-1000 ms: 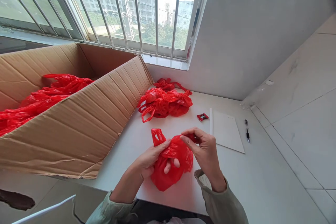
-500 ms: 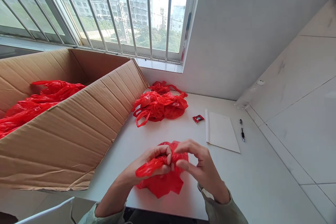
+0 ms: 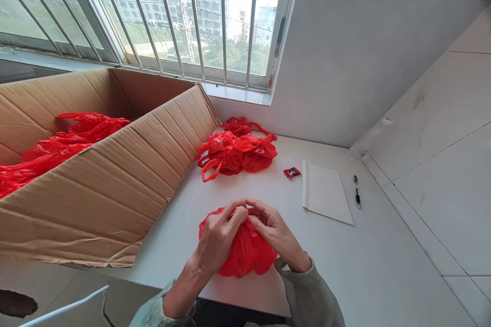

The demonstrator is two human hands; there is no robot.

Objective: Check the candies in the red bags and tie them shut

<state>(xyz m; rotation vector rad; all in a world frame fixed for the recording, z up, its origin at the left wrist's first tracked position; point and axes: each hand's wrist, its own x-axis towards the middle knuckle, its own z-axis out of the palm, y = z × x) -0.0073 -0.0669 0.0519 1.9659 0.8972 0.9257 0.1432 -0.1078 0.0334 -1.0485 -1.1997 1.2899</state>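
Note:
A red plastic bag [image 3: 245,255], bunched and rounded, rests on the white table near its front edge. My left hand [image 3: 220,232] lies over its upper left side, thumb and fingers pinched on the gathered top. From the right, my right hand [image 3: 270,225] pinches the same gathered plastic, its fingertips touching those of the left. The bag's very top is hidden under the fingers, so whether it is knotted cannot be seen.
A large cardboard box [image 3: 107,179] stands at left, with red bags [image 3: 76,135] inside. More red plastic bags [image 3: 240,150] lie by the wall. A small red packet [image 3: 292,172], a notepad [image 3: 328,191] and a black pen [image 3: 358,198] lie to the right. Behind is a barred window [image 3: 199,20].
Both hands have come together at the top of the bag. My left hand has turned back-up, my right fingers have closed in, and the bag looks rounder. The view has shifted slightly.

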